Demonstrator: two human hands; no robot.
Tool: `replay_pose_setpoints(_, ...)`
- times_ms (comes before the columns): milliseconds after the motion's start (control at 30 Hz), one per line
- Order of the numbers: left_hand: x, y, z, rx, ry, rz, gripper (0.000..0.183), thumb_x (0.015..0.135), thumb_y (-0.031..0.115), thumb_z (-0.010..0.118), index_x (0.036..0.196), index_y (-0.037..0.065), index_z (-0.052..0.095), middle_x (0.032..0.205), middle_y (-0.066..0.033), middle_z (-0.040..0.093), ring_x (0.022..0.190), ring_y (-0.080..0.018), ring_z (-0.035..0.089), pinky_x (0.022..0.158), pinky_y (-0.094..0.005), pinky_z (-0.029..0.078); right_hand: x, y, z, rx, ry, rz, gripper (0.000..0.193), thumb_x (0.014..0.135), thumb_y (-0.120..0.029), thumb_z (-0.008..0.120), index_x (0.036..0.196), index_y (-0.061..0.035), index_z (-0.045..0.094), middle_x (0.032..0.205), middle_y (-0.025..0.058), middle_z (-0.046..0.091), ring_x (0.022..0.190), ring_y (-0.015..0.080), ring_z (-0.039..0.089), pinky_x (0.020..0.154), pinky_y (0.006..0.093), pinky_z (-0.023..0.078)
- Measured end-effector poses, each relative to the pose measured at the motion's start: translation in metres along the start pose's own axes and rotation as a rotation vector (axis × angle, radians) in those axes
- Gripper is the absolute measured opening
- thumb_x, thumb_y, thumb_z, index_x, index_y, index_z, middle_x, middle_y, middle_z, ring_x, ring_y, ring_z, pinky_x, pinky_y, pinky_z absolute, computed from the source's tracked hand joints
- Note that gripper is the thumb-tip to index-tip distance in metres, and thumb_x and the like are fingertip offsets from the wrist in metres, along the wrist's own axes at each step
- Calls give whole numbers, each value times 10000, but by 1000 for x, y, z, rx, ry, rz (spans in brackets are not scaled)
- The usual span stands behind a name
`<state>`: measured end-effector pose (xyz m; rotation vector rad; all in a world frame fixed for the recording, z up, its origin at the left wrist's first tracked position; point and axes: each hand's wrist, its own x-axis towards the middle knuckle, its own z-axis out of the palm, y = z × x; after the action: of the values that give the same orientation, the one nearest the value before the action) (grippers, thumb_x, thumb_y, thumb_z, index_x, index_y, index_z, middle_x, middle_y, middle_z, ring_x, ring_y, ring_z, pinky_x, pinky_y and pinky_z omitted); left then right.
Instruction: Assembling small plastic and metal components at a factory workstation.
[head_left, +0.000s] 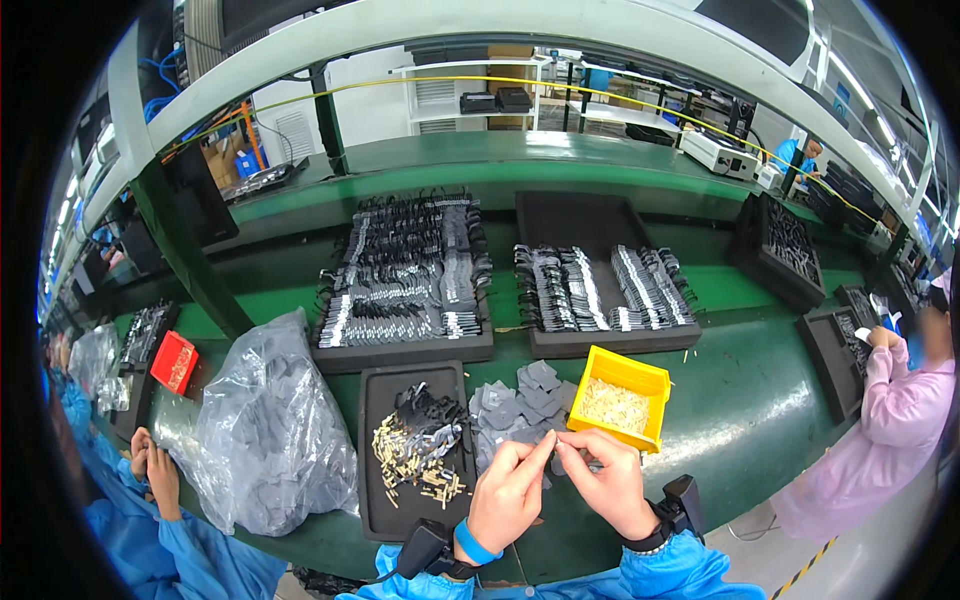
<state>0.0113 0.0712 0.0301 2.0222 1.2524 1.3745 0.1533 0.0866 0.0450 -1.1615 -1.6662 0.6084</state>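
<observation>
My left hand (505,495) and my right hand (608,478) meet over the front of the green bench, each with thumb and finger pinched together. Whatever lies between the fingertips is too small to make out. Just beyond them is a loose pile of grey square pieces (520,400). To the right of the pile stands a yellow bin (657,385) holding many small pale pieces (612,405). Left of my hands lies a black tray (375,510) with a heap of black cable parts (428,415) and brass-coloured pieces (440,488).
A clear plastic bag (275,420) of grey pieces bulges at the left. Behind are two black foam trays (405,350) (615,343) with rows of cabled parts. A co-worker in pink (905,400) sits right; another's hands (155,470) show left, near a red bin (174,362).
</observation>
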Motion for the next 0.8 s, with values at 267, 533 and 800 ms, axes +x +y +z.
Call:
replay_pose_setpoints(267,-1,-2,2,54,24,55,455,739,-84,557,1178,33,551,819,-114,506,700,-251,558,620,-325,472,1,0,3,-14,23,11,97,742,-28,645,839,-23,647,736,93,634,642,200,625,561,279,481)
replay_pose_setpoints(533,2,-8,-2,-490,-30,-231,303,846,-18,532,1149,-5,549,857,-69,542,766,-154,589,675,-278,492,11,3,-13,-201,126,-125,95,672,9,645,750,-39,620,691,86,610,634,224,607,568,309,473)
replay_pose_setpoints(800,5,-15,-6,-899,8,-524,222,863,-8,539,1082,-39,543,951,-98,597,871,-164,614,785,-267,512,39,42,-58,-742,165,-155,72,677,-10,629,736,-49,615,719,84,606,699,272,560,635,354,461)
